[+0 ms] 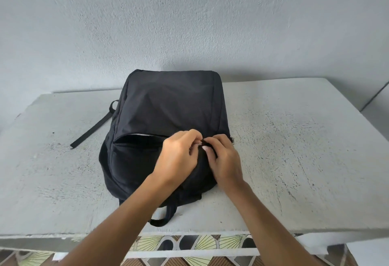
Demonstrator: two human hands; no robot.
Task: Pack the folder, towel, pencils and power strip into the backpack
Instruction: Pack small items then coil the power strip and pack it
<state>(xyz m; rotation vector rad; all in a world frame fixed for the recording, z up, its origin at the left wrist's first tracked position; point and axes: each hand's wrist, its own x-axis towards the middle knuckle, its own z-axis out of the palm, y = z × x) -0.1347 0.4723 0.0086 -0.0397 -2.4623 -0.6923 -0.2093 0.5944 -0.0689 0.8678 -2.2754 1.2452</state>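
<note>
1. Backpack point(168, 114) lies flat mid-worktop point(294, 150), soft, slack fabric; it looks filled.
2. Left hand point(179, 156) and right hand point(225, 158) both pinch at its zipper point(134, 142); the pull is the best hold.

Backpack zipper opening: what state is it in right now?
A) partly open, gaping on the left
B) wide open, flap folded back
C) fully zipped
A: the zipper opening gapes at the left while the left hand and right hand pinch at the black backpack near its right end.
</note>
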